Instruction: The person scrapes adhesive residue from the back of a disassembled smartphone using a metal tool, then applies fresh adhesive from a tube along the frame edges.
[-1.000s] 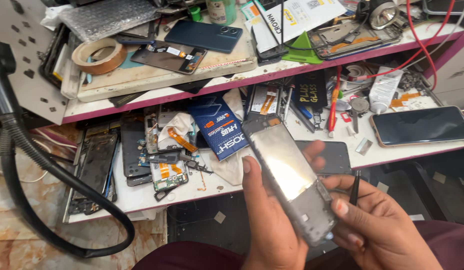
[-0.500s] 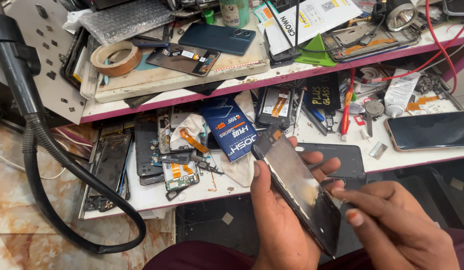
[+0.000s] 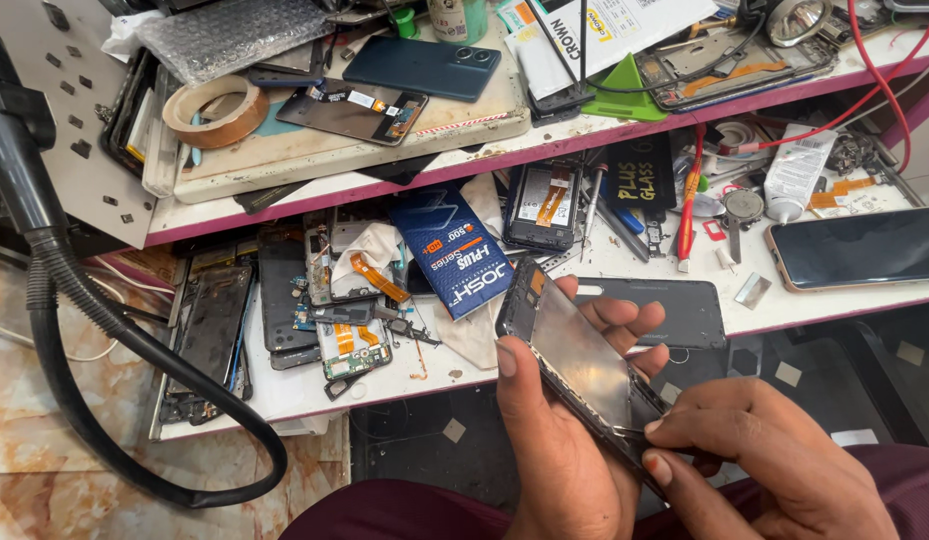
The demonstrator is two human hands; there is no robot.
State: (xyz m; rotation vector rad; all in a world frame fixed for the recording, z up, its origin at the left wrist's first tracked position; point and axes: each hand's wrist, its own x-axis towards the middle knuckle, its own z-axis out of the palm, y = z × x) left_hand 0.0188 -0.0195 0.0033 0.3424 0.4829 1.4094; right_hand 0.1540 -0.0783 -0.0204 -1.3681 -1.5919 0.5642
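I see a cluttered white workbench [image 3: 604,265] across the far side, its right end cut off. Near it, my left hand [image 3: 554,440] cradles an opened phone frame [image 3: 579,360], thumb on its left edge, fingers curled behind it and showing past the right edge. My right hand [image 3: 774,460] pinches closed at the frame's near corner; whatever thin tool it grips is hidden between the fingertips [image 3: 656,426].

The right hand [image 3: 774,460] is covering the lower end of the opened phone [image 3: 584,365], hiding whatever its grip is pinching there. The left hand [image 3: 559,440] is running off the bottom edge. The dark phone [image 3: 859,248] is getting cut by the right edge.
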